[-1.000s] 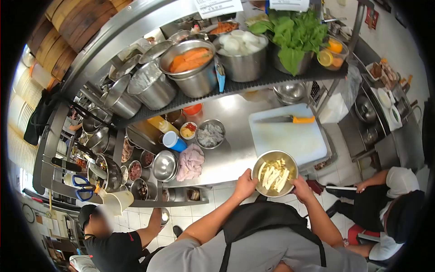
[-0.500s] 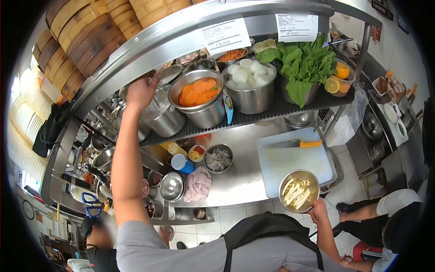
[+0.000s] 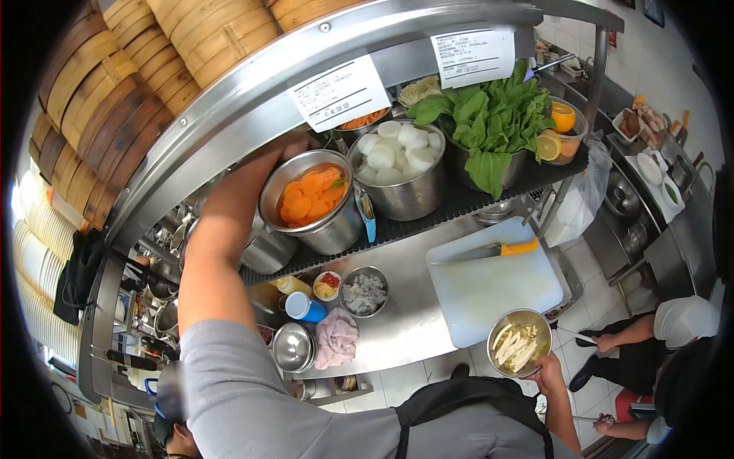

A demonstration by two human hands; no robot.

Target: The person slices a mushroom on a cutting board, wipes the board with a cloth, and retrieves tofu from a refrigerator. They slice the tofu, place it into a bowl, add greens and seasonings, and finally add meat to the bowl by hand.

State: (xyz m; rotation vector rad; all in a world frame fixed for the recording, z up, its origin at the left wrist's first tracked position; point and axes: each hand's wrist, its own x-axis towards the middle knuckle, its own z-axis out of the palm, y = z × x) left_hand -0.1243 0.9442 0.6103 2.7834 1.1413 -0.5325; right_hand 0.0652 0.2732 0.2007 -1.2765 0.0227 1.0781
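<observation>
My right hand [image 3: 548, 375] grips the rim of a metal bowl [image 3: 542, 329] at the lower right. Pale cut strips [image 3: 515, 346] lie in the bowl. My left arm stretches over the upper shelf, and my left hand [image 3: 301, 142] is behind a metal pot [image 3: 336, 239] topped by sliced carrots [image 3: 312, 196]. Shade and the shelf rail hide its fingers, so what it touches cannot be made out. Close to that hand is a container of shredded carrot [image 3: 363, 120]. A pot of white round pieces [image 3: 397, 153] stands to the right.
A knife [image 3: 489, 252] lies on a white cutting board [image 3: 497, 298]. Leafy greens [image 3: 489, 122] and a tub of oranges [image 3: 567, 138] share the shelf. Below are a bowl of greyish pieces [image 3: 364, 293] and a pink cloth [image 3: 336, 336]. Bamboo steamers [image 3: 115, 115] are stacked upper left. Another person [image 3: 673, 336] is at right.
My left hand has gone farther back and right, from above the shelf's left pots to behind the carrot pot. The right hand's bowl has shifted slightly right and down. The view has shifted.
</observation>
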